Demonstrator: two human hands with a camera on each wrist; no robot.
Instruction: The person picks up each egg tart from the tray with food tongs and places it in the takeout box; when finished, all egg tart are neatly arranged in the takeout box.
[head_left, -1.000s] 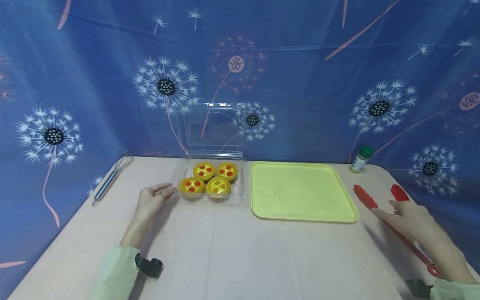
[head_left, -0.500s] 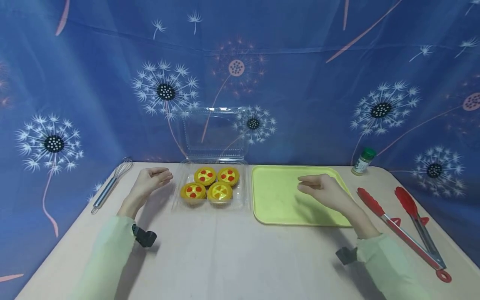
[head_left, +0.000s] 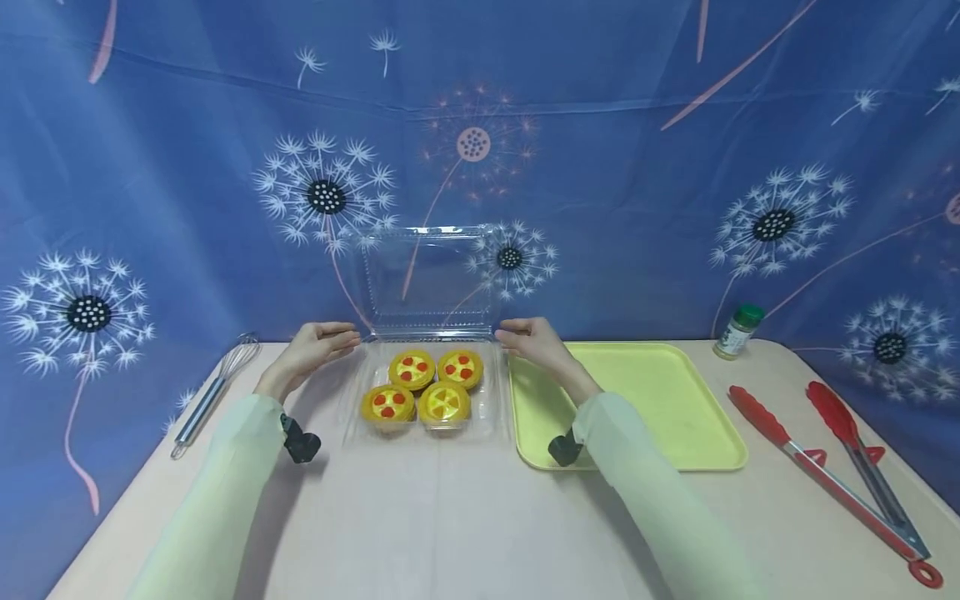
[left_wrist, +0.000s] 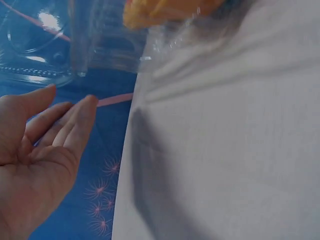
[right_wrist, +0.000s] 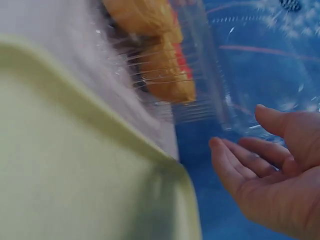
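A clear plastic clamshell box (head_left: 487, 417) stands on the table with its lid (head_left: 427, 279) raised upright at the back. Several egg tarts (head_left: 444, 403) sit inside it, most with red pieces on top. My left hand (head_left: 318, 348) is at the box's back left corner, near the hinge, its fingers loosely extended. At the back right corner my right hand (head_left: 536, 340) mirrors it, fingertips close to the lid's lower edge. Both wrist views show the thumb apart from relaxed fingers beside the clear plastic, with nothing between them.
A yellow tray (head_left: 660, 408) lies right of the box, partly under the right forearm. Red-tipped tongs (head_left: 847, 492) lie spread at the far right, with a green-capped shaker bottle (head_left: 738, 332) behind. A whisk (head_left: 217, 392) lies at the left. Blue patterned cloth hangs behind the table.
My right hand has left the tongs, crossed leftward over the tray and come to the box's right side. My left hand has moved from the box's front left towards its back corner.
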